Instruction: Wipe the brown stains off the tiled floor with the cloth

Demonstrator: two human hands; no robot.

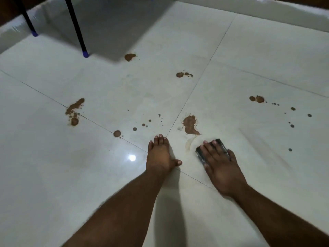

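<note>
The tiled floor (231, 68) of pale glossy tiles filled the view, its grout lines crossing just beside the left hand. Two black furniture legs (74, 25) with blue caps stood toward the floor's far left corner. Brown stains were scattered over it: a long streaky stain (74, 111) toward the left edge, a blot (130, 57) near the furniture's shadow, a small cluster (184, 74) farther on, a pair of spots (257, 99) toward the right edge with droplets trailing past them, and the largest near stain (190, 125) directly ahead of the right hand.

The left hand (161, 155) lay flat on the floor, fingers straight and holding nothing, seemingly as a prop. The right hand (219, 163) pressed down with straight fingers on a dark cloth (203, 155), which lay on the floor just short of the near stain; a faint pale-brown smear (189, 144) curved beside it.

Wiping appeared to be at an early stage, with most stains untouched. The next move likely called for pushing the cloth forward over the near stain under steady pressure, then working outward to the droplets.
</note>
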